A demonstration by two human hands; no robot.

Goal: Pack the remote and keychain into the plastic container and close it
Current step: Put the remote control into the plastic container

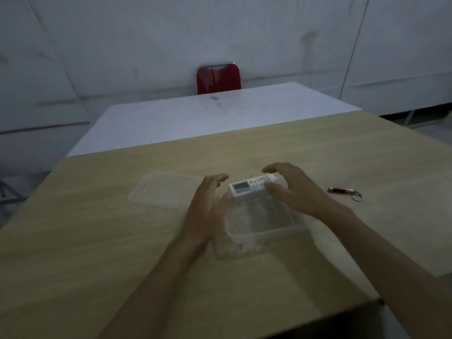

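Note:
A white remote (252,185) with a small screen lies crosswise over the far rim of the clear plastic container (259,231), which stands open on the wooden table. My right hand (296,192) arches over the remote's right end, thumb on its near edge and fingers behind it. My left hand (208,206) is beside the container's left wall, fingers apart, with the thumb close to the remote's left end. The clear lid (163,189) lies flat to the left of the container. The keychain (343,191), a small dark torch with a ring, lies to the right, apart from both hands.
The wooden table (97,241) reaches to the frame's bottom, with its right edge near the keychain. Behind it stands a white table (195,118) and a red chair (218,78) against a grey wall. The light is dim.

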